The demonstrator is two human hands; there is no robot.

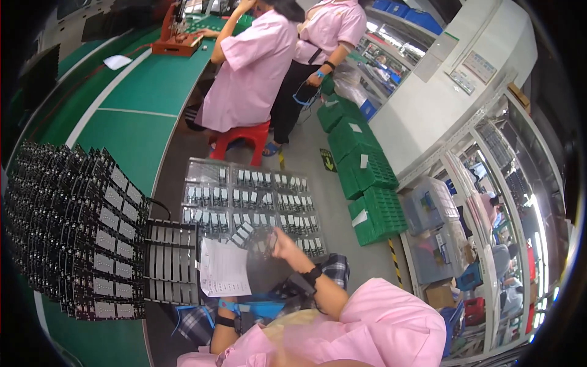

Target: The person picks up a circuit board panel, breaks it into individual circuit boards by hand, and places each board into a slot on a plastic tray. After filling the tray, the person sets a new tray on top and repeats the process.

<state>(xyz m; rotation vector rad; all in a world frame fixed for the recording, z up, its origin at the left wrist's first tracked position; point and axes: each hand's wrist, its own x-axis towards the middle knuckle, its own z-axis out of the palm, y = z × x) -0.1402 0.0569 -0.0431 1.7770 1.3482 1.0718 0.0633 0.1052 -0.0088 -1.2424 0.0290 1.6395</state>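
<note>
My right hand (282, 244) is closed at the near edge of a see-through plastic tray (263, 254), its fingers bent around the rim. Small parts with white tops (242, 232) stand in the tray compartments in front of it. My left forearm (222, 337) comes up from below with a blue wrist strap (228, 304). A white printed sheet of paper (224, 269) covers the left hand, so its fingers are hidden. Beyond both hands lie more clear compartment trays (208, 165) holding rows of the same small parts.
Black circuit panels (73, 232) stand densely stacked on the green bench (131, 122) at left, beside a slotted black rack (171, 260). Green crates (367, 165) and a shelf (428, 165) line the right. Ahead, one person (257, 67) sits on a red stool (244, 137); another (333, 30) stands.
</note>
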